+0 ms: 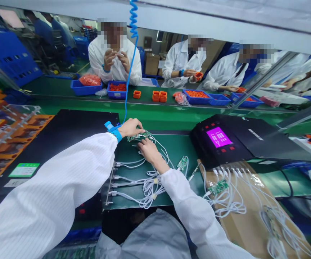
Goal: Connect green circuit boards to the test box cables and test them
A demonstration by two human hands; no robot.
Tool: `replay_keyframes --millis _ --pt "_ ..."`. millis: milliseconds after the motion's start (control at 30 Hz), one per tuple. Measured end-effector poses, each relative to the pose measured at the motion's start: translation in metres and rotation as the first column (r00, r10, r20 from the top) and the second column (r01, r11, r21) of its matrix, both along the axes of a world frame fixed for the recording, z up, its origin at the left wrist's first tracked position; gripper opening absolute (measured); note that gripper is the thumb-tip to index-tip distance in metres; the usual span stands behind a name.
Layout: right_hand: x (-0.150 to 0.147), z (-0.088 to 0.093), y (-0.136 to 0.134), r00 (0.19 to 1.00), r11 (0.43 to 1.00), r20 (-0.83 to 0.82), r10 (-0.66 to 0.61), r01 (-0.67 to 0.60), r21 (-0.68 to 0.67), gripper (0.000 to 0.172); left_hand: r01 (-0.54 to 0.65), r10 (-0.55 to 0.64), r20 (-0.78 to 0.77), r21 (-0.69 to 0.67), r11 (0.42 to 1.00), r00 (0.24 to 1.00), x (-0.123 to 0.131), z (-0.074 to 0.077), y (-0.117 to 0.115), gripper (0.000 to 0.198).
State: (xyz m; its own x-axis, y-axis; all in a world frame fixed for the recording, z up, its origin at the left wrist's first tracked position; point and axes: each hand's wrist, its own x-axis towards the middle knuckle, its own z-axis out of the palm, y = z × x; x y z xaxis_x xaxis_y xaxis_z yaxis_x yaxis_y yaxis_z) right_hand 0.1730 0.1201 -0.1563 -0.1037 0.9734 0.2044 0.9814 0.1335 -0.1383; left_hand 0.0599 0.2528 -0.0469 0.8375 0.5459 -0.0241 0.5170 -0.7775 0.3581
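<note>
Circuit board (134, 137), green, is left of the screen box (252, 140), a black case with a lit purple display. The left hand (131, 128) has its grip closed in a pinch on the board's far side. The right hand (148, 148) reaches the near side with bent fingers; I cannot tell how far its grip is closed or whether it has hold of the board. A blue strap (116, 132) circles the left wrist.

Left of the screen box, white cables (151, 187) lie bundled on the bench (182, 144), some running to a second case (69, 133) farther left. One small board (183, 163) lies just left of the screen box; another (219, 187) is in front of it, over a cardboard sheet (233, 230). Beyond it are people (175, 61) in white coats, orange pieces (197, 94) and blue trays (219, 100).
</note>
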Motion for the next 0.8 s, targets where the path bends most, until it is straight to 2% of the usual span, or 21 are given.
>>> replay_keyframes --millis 67,133,200,267,400,800 --pt "0.002 0.0 -0.009 0.984 0.977 -0.176 0.038 0.0 0.211 0.024 -0.037 0.037 -0.032 -0.001 0.999 0.999 0.0 0.002 -0.003 0.031" --pt "0.005 0.001 -0.018 0.934 0.898 -0.349 0.077 0.087 0.431 0.025 -0.057 0.055 -0.055 -0.029 0.998 0.997 0.001 0.002 -0.005 0.03" --pt "0.008 0.004 -0.024 0.901 0.826 -0.424 0.088 0.172 0.537 0.025 -0.06 0.055 -0.061 -0.072 0.996 0.997 0.002 0.002 -0.006 0.029" --pt "0.009 0.006 -0.028 0.887 0.79 -0.456 0.077 0.225 0.571 0.026 -0.061 0.054 -0.067 -0.103 0.993 0.996 0.002 0.002 -0.007 0.03" --pt "0.006 0.006 -0.027 0.853 0.756 -0.518 0.053 0.305 0.579 0.026 -0.047 0.038 -0.075 -0.132 0.99 0.996 0.001 -0.001 -0.006 0.034" --pt "-0.006 0.002 -0.017 0.796 0.724 -0.597 0.097 0.355 0.591 0.011 -0.025 0.022 -0.018 -0.154 0.988 1.0 0.002 0.003 -0.011 0.03"
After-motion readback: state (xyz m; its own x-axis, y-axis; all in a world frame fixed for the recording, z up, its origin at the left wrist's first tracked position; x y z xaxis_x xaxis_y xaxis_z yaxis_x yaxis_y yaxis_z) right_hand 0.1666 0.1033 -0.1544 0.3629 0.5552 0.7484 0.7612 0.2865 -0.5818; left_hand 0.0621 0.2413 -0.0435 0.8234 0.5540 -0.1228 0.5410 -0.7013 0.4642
